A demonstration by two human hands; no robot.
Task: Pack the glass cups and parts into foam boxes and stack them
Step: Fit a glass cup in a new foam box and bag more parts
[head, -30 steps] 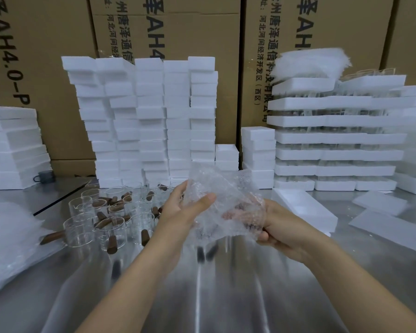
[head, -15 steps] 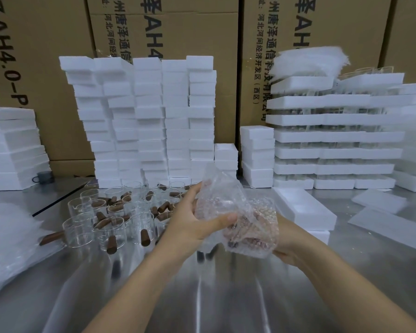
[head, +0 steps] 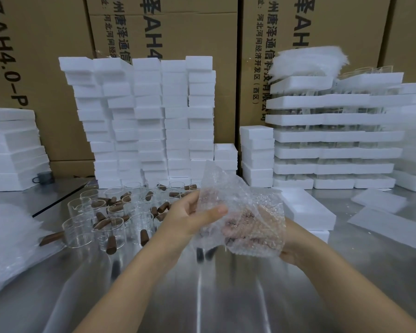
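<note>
Fingers (head: 215, 210) of the left hand (head: 187, 217) are pinched on the near flap of the bubble-wrap bundle (head: 250, 207), thumb on top. The right hand (head: 296, 248) cups the bundle from below at 4 o'clock, its fingers curled round it and seen only dimly through the film. The bundle is held above the steel table (head: 202, 296) at view centre. Brownish contents show inside, but what they are cannot be told. Judged status: wrapping step in hand, boxing not yet done. A foam box (head: 308, 210) lies just beside the bundle at 3 o'clock, probably the receiver. Done: several tiers of filled foam trays (head: 334, 135) stand at 1 o'clock. Left: a cluster of loose glass cups (head: 111, 212) with wooden handles waits at 9 o'clock, and tall stacks of unused foam pieces (head: 154, 116) stand at 11 o'clock. A large share of the work appears outstanding.
</note>
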